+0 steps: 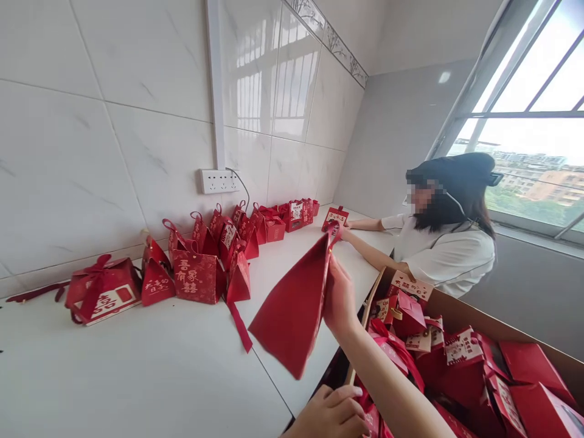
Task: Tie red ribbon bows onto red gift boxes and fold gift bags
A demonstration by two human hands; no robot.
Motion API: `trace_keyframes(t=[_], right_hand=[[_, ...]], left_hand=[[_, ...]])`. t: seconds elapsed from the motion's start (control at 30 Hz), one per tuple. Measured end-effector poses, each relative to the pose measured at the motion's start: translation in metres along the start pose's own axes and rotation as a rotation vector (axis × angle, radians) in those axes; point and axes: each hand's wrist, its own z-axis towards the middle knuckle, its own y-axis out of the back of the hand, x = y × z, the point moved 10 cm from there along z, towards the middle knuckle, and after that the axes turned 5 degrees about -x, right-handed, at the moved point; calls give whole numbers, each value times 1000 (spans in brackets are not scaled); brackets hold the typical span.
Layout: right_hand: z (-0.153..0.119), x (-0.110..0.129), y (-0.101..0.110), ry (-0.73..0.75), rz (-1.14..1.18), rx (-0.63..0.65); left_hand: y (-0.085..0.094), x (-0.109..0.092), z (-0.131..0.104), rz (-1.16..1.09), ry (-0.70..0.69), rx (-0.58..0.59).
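Note:
My right hand is raised over the white counter's edge, pinching the upper side of a flat, unfolded red paper gift box that hangs tilted down to the left. My left hand lies low at the bottom edge, fingers pointing toward red boxes in a brown carton; the frame cuts it off, so its grip is unclear. Several folded red gift boxes with ribbon handles stand in a row along the tiled wall.
A co-worker in a white shirt leans on the white counter at the far end, hands by a small red box. A wall socket is above the row. The window is at the right.

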Motion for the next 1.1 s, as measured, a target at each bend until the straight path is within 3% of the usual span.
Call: trace_keyframes(t=[0.13,0.2,0.27,0.37,0.47,0.53,0.6,0.7,0.83,0.97,1.1], right_hand=[[-13,31,-4,201,-122,42],[-23,39,-15,257,-182,136],[-33,39,-23,247,-193,208],[-45,38,-33,182,-188,282],[-61,41,-45,100,-167,355],[-73,46,-54,57,-150,407],[-86,54,-61,51,-143,444],[-103,66,-64,75,-162,443],[-129,73,-55,48,-191,390],[-155,75,-41,10,-209,344],[-170,78,-27,-16,-239,310]], left_hand=[[9,-12,11,117,-67,-59],[36,-27,28,72,-156,-83],[88,-41,47,-7,-257,-173],[199,-30,67,41,-128,-500],[283,10,62,148,260,-658],[313,42,45,107,577,-659],[318,65,32,-4,828,-516],[316,73,24,-169,998,-334],[317,67,24,-202,1011,-192],[301,65,23,-271,989,-30],[294,60,29,-326,949,-22]])
